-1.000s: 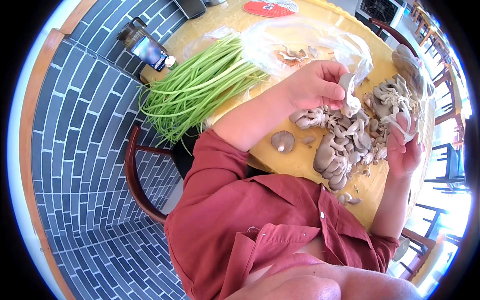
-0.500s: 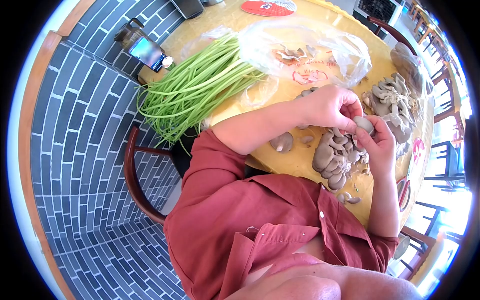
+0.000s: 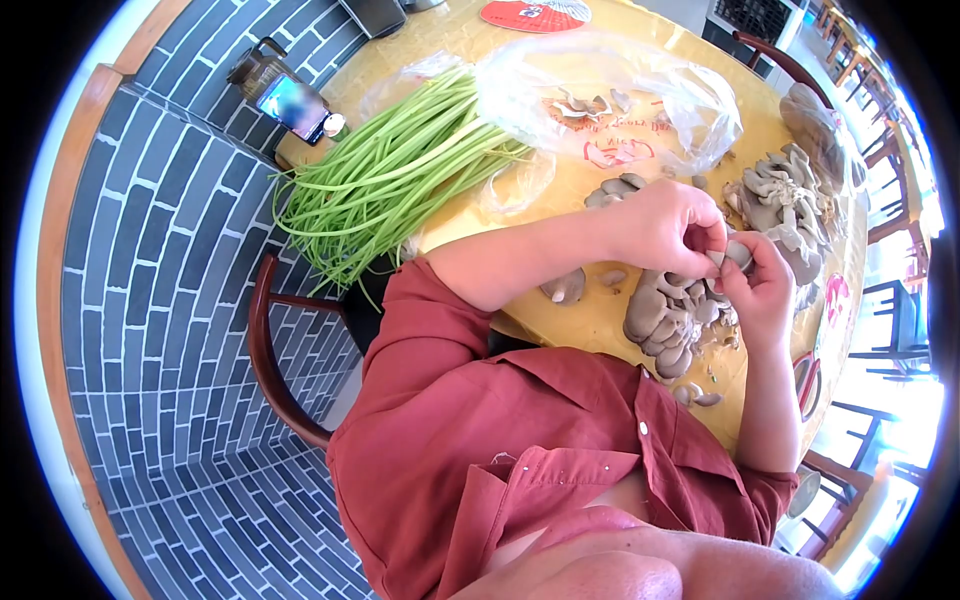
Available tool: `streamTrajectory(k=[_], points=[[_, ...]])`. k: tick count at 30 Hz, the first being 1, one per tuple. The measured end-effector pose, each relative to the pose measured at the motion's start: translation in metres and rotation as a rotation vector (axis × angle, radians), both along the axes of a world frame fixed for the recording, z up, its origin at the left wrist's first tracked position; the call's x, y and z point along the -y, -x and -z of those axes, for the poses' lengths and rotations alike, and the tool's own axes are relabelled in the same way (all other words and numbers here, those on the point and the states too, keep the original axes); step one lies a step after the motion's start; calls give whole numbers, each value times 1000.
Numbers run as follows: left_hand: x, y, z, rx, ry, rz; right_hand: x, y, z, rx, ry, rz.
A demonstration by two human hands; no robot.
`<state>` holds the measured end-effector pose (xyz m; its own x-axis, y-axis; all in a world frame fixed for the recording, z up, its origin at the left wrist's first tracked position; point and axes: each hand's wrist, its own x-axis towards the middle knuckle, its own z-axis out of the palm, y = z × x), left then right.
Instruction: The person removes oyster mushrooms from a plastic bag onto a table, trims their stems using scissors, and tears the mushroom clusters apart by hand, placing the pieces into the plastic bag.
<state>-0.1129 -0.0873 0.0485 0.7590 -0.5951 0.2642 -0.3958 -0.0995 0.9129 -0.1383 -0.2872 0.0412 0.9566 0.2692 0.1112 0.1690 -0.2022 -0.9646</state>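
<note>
Mushroom (image 3: pixel 739 253), right between the two hands! Hangs over the yellow table (image 3: pixel 590 318), pinched at three o'clock by thumb and fingers of the right hand (image 3: pixel 758 280), nipped at nine by thumb and fingertip of the left hand (image 3: pixel 678 228). Torn or whole? Can't tell. Close by at seven, a big clump (image 3: pixel 660 322); at one, another clump (image 3: pixel 785 205). Farther off at eleven, a clear bag (image 3: pixel 640 98); toward ten, long green stalks (image 3: pixel 400 165).

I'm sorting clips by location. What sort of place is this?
Probably a small restaurant or similar eatery: chairs stand in numbers along the right side, the work table has a yellow covering, and a grey brick-patterned wall lines the left.
</note>
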Motion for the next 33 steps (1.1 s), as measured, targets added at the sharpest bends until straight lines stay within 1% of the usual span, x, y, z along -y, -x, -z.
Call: streamTrajectory(k=[1,3,4,5,7,8,9,10,11,12,15,17,18,19,21,23,24,27,30,33], points=[[0,-2,5,-48,78,24,1,-1,1,-42,-23,7],[-1,-6,11,-143,235,71,8,-8,1,-225,-396,-55],[-3,-9,11,-207,358,100,13,-12,2,-317,-582,-86],[-7,-11,9,-271,481,128,17,-17,6,-300,-741,-158],[-15,-16,5,-400,725,187,22,-19,7,-334,-923,-89],[-17,-17,4,-433,798,194,24,-20,8,-351,-1015,-52],[-19,-19,3,-467,870,202,30,-23,11,-324,-984,-115],[-20,-21,2,-500,944,208,30,-23,12,-322,-1007,-97],[-22,-26,6,-523,979,281,30,-22,11,-321,-1030,-80],[-21,-28,9,-547,1046,297,30,-22,11,-320,-1053,-61],[-23,-34,7,-594,1205,345,43,-34,16,-372,-1207,-199],[-31,-37,-1,-581,1262,374,43,-32,11,-345,-1123,-32],[-32,-36,0,-510,1124,316,40,-29,5,-332,-1078,48],[-31,-35,1,-439,987,258,30,-23,-3,-287,-876,49],[-28,-31,4,-300,712,142,19,-16,0,-294,-641,-60],[-15,-21,7,-251,514,117,9,-10,4,-319,-452,-134],[-9,-16,9,-226,414,105,3,-6,2,-327,-453,-136],[5,-6,14,274,113,-79,-4,0,0,-367,-491,-153],[4,2,7,249,35,-3,-1,1,-8,-446,-687,-288],[1,0,3,335,-5,12,-3,3,-14,-499,-696,-274]])
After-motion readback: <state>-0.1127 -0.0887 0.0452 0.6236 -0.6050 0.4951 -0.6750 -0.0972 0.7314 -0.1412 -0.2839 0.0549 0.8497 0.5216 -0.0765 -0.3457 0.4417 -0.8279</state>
